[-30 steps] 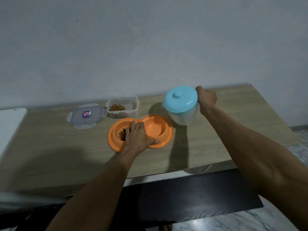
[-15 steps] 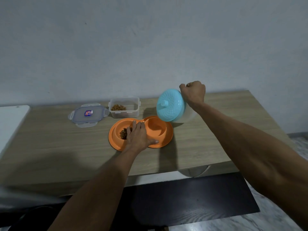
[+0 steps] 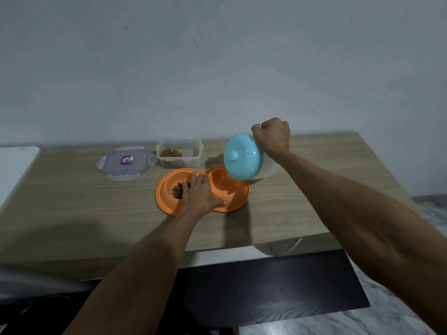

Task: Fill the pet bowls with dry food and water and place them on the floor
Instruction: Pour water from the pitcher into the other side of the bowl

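Near the table's [image 3: 72,213] front edge, bare wood surrounds the orange double bowl [image 3: 238,201]; the left hand [image 3: 200,195] lies flat across it, fingers spread. Right hand [image 3: 272,135], fisted, grips the pitcher [image 3: 243,157], now tipped steeper than before.

One head-worn wide view — looking forward and down, from close above the table [image 3: 72,213].

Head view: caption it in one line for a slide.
Right hand tips a blue-lidded jug over the orange double pet bowl while the left hand steadies it.
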`<state>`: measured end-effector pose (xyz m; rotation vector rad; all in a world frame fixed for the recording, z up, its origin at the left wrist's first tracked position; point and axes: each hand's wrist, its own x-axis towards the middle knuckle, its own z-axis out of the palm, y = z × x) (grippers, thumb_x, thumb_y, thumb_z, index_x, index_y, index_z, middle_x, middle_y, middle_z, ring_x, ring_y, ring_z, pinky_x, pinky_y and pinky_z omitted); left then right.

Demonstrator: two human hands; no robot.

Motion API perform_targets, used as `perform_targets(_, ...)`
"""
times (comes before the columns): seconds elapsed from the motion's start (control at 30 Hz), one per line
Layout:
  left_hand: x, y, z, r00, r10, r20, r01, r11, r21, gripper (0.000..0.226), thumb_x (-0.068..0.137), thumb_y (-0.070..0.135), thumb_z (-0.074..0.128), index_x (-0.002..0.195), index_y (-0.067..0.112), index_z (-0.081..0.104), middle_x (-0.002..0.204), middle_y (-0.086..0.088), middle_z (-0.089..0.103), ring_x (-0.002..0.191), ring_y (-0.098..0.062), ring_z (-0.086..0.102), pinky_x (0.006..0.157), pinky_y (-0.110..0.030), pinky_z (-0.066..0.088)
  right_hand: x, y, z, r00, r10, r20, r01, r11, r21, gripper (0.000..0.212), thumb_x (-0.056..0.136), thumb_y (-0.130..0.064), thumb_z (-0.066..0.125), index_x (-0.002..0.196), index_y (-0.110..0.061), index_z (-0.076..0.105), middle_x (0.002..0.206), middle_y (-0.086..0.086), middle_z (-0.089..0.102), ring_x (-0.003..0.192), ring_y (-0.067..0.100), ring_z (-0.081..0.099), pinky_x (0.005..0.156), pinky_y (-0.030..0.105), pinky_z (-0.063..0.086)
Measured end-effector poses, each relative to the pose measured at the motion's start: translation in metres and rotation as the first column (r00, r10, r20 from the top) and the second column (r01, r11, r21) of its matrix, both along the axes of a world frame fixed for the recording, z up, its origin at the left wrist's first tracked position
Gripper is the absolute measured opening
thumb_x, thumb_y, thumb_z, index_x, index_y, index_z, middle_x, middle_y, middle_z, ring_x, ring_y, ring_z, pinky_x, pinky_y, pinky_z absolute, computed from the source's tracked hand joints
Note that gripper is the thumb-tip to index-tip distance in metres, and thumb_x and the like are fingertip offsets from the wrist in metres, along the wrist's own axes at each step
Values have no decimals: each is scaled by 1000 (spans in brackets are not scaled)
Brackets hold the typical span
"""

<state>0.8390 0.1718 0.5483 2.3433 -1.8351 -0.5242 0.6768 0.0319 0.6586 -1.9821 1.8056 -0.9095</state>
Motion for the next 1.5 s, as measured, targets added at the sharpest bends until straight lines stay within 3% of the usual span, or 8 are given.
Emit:
perform_targets(0.67,1,0,-2,1000,-9,13,9,1000,5,113,70,70,67,152,7,21,160,-9,23,151,-30,4,120,-54,9,-1,1,2,997,32,-65,-33,999,-16,46,81,-16,51,43,-11,25,41,3,20,44,20,21,58,31,26)
perform_targets(1.5,0,1,-1,1000,-11,11,11,1000,2,113,71,68,68,152,7,20,159,-9,24,151,-30,4,120,-55,9,-1,0,3,996,54,-68,-57,997,-49,45,81,-16,51,43,-11,28,40,2,22,44,20,21,63,35,34)
